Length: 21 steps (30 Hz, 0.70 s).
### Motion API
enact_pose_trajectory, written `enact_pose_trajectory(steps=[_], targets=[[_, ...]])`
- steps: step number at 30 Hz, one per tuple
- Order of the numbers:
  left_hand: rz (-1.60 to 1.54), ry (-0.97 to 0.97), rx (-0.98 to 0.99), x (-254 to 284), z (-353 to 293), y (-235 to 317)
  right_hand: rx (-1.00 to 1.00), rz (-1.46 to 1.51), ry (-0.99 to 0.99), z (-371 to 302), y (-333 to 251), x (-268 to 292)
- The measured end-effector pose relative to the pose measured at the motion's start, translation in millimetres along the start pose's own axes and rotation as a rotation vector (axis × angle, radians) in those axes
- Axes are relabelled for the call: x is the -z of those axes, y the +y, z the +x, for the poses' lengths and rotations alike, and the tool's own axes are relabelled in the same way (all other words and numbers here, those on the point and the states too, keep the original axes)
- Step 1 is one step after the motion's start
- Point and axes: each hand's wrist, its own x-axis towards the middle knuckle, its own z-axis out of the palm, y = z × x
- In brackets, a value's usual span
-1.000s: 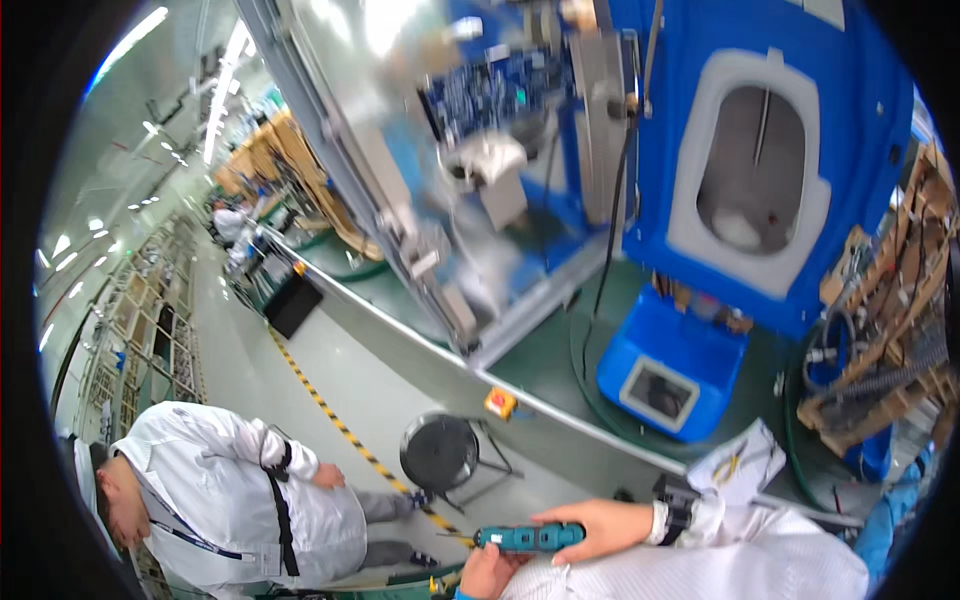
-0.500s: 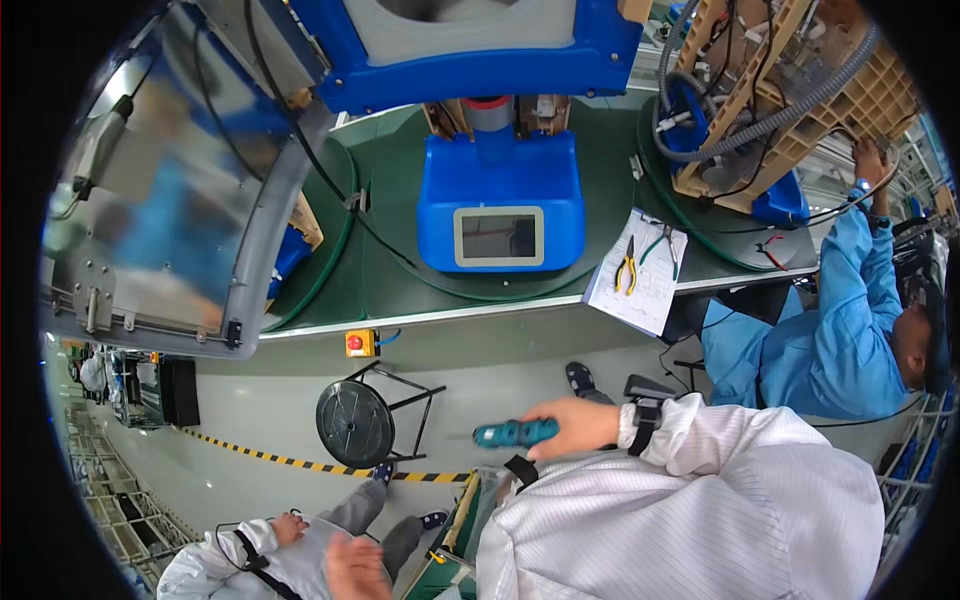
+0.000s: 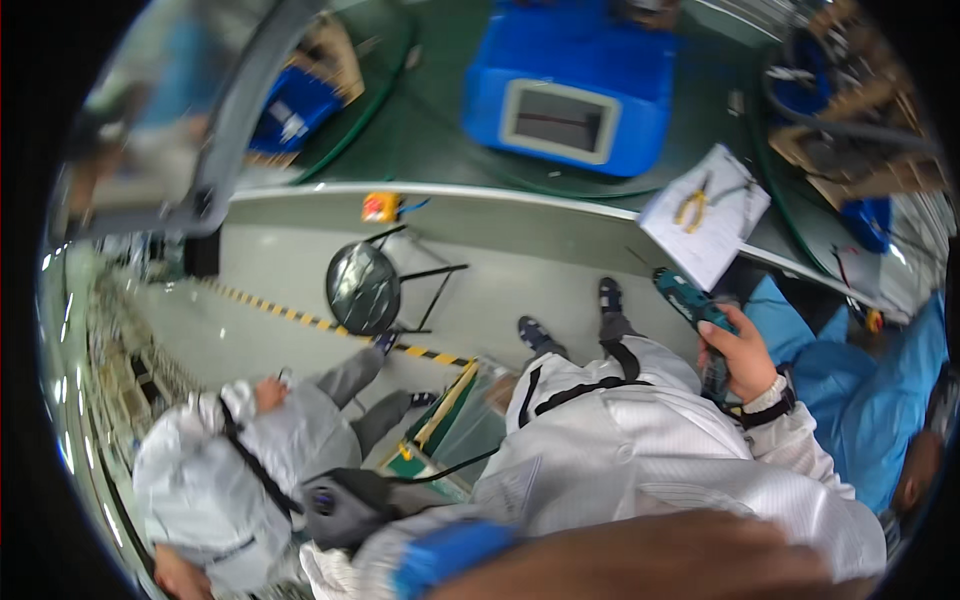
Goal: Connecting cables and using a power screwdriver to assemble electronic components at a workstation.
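Shop floor [image 3: 530, 270], green bench [image 3: 430, 120] at 12: right hand [image 3: 740, 350] wrapped around teal power driver [image 3: 684, 298] at 3 o'clock.
Left hand [image 3: 660, 560] blurred at 5, can't tell grip. Papers [image 3: 722, 240] with yellow-handled pliers [image 3: 690, 212] at 2, black stool [image 3: 362, 288] at 9, co-worker in white [image 3: 290, 450] at 8.

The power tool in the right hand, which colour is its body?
The power tool is teal and black, best seen in the head view.
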Motion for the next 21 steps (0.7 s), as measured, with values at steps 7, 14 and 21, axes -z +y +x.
enact_pose_trajectory(steps=[7,14,21], targets=[[0.170,0.625,0.719,85.3,-29.4,-116.4,0.023,0.174,0.142,-3.2,-9.9,36.2],[0.737,1.317,0.549,230.5,-86.6,-353.1,0.071,0.234,0.121,28.8,-41.5,42.9],[0.923,1.390,0.617,265.7,-60.7,-385.6,0.066,0.487,0.150,58.1,-38.8,49.8]])
